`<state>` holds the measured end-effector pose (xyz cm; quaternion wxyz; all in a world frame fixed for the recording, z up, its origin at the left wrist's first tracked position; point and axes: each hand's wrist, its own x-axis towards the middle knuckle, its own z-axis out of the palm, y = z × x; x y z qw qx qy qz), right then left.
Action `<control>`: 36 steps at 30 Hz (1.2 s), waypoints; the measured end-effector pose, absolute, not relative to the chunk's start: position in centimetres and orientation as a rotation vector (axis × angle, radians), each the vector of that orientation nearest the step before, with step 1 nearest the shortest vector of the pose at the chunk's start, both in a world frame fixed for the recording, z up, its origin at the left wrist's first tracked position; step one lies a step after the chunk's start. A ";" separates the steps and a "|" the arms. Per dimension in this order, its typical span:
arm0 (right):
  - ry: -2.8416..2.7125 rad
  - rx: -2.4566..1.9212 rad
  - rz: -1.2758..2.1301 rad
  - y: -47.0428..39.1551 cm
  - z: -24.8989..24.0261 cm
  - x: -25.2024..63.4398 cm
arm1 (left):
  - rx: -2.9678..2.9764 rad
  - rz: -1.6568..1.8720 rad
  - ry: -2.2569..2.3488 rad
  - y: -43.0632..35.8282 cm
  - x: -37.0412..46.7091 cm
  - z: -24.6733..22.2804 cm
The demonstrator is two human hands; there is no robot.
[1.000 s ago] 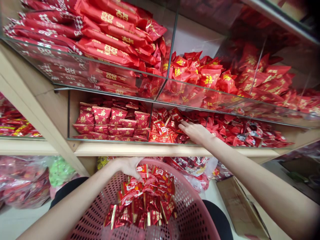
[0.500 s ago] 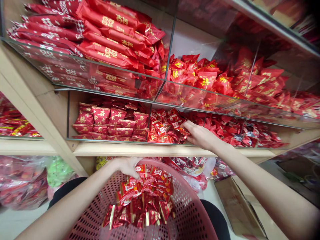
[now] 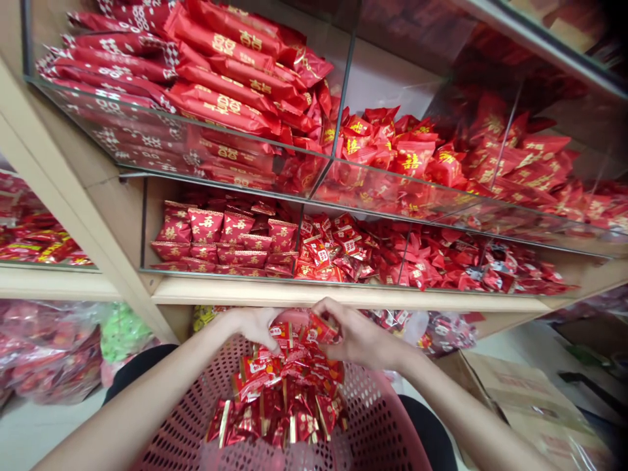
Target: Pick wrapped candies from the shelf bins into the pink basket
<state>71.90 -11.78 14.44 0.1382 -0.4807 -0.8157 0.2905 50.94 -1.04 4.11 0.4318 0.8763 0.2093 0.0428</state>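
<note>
Filling most of the view: tall wooden shelving [image 3: 73, 196] with glass-fronted bins. Stacked in the top left bin, long red packets [image 3: 220, 72] with gold characters; heaped in the bin just right of them, smaller red pouches [image 3: 407, 154]. On the shelf below, at its left end, flat square sachets [image 3: 220, 235] in neat rows; beside them past a glass divider, loose red candies [image 3: 338, 252] piled up to the front pane, then more wrapped sweets [image 3: 466, 265] running on toward the right end. Under the shelf edge, clear bags of sweets [image 3: 432, 330] at the right and bulging plastic sacks [image 3: 49, 353] at the far left. On the floor at the lower right corner, a cardboard box [image 3: 520, 392].

Nearest the camera, at the bottom centre, a pink perforated basket [image 3: 383, 432], tilted up toward the shelf and carrying a heap of red-and-gold wrapped candies [image 3: 279, 399] against its far rim. Left hand [image 3: 252, 324] at the basket's far rim, fingers curled shut on the top of the heap, pinning the sweets there. Right hand [image 3: 358, 337] over the same far rim, just beside the left, fingers pinched closed on a single candy [image 3: 321, 327] lifted just above the pile.
</note>
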 end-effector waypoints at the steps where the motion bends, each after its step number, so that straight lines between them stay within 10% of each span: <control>1: -2.397 -1.410 0.843 -11.6 13.7 71.6 | 2.186 0.106 0.519 -1.0 50.9 4.1; 20: -2.817 -1.779 -0.073 -10.6 9.7 68.1 | 2.180 0.101 0.521 -1.2 51.0 4.5; 36: -2.490 -1.792 0.122 -11.7 7.6 68.7 | 2.113 0.113 0.443 -1.1 50.8 4.1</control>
